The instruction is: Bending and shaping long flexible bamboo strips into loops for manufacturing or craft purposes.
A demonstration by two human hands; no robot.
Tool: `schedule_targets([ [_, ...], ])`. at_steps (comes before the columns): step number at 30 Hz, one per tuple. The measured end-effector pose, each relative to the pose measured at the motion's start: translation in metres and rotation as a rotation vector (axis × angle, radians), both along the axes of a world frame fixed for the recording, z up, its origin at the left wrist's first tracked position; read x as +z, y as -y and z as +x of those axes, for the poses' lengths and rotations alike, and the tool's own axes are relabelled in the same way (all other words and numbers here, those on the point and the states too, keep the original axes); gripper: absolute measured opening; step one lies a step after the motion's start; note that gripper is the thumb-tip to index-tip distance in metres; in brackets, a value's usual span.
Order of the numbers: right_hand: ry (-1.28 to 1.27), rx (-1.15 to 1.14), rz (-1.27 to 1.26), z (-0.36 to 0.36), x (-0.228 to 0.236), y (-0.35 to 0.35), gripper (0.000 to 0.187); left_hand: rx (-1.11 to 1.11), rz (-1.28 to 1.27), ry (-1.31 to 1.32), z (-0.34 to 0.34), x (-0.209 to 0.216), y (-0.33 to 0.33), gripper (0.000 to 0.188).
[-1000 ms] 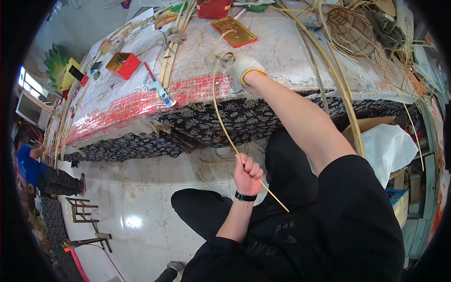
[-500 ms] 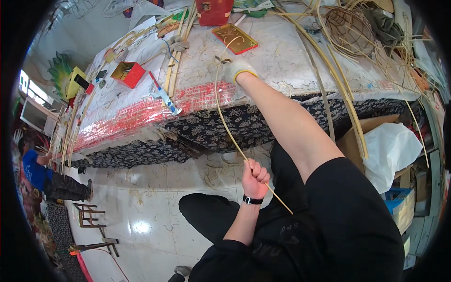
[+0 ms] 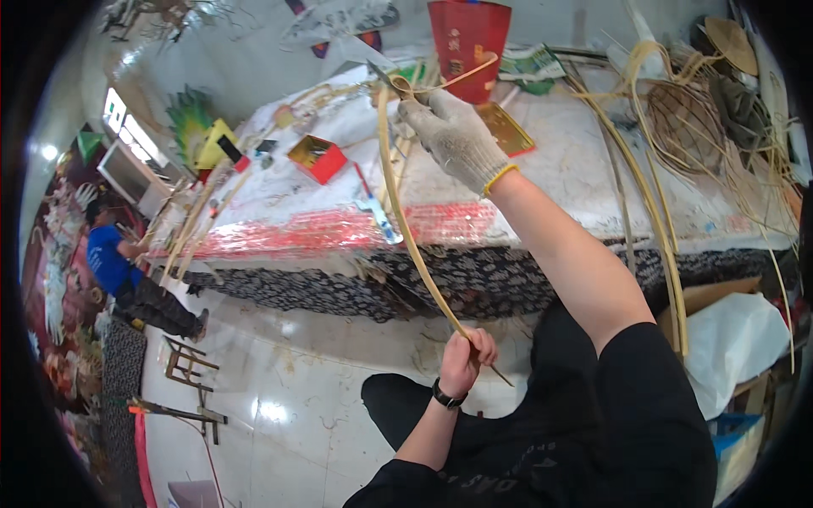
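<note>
A long, pale bamboo strip [image 3: 406,233] bows between my two hands, from above the table down toward my lap. My left hand [image 3: 467,360], bare with a dark watch at the wrist, is closed around its lower part, and the thin tail pokes out below. At the strip's upper end my right hand [image 3: 453,135], in a white knitted glove with a yellow cuff, is closed on a small knife [image 3: 378,73] whose dark pointed blade shows past the fingers. From the blade a thin curled sliver [image 3: 461,79] of bamboo trails right. The knife's handle is hidden in the glove.
On the white-covered table [image 3: 559,186] are a red open box [image 3: 318,159], a gold tray [image 3: 512,127], a red bag [image 3: 470,46] and a blue-white tool [image 3: 379,216]. Long bamboo strips [image 3: 639,186] hang off the right edge. A person in blue [image 3: 114,258] stands far left.
My gloved right hand has risen farther up and away over the table with the knife. The strip now stands more upright and shows its broad face. The view has shifted too.
</note>
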State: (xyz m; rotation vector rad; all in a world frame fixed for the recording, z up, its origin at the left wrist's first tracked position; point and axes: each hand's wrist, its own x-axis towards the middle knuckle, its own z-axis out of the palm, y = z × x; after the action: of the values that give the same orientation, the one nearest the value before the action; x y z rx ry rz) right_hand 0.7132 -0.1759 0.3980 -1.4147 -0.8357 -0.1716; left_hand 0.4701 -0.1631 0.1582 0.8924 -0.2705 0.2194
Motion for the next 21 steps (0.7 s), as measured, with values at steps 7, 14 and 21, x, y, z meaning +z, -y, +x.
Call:
schedule_targets([
  [7, 0.003, 0.275, 0.023, -0.090, 0.051, 0.021, 0.044, 0.317, 0.649, 0.047, -0.024, 0.055, -0.062, 0.046],
  [14, 0.170, 0.294, 0.033, -0.130, 0.006, 0.018, 0.048, 0.547, 0.362, 0.012, -0.034, 0.185, -0.056, 0.048],
  [21, -0.103, 0.391, 0.064, -0.156, -0.032, 0.023, 0.051, 0.378, 0.256, -0.031, -0.038, 0.152, -0.038, 0.042],
])
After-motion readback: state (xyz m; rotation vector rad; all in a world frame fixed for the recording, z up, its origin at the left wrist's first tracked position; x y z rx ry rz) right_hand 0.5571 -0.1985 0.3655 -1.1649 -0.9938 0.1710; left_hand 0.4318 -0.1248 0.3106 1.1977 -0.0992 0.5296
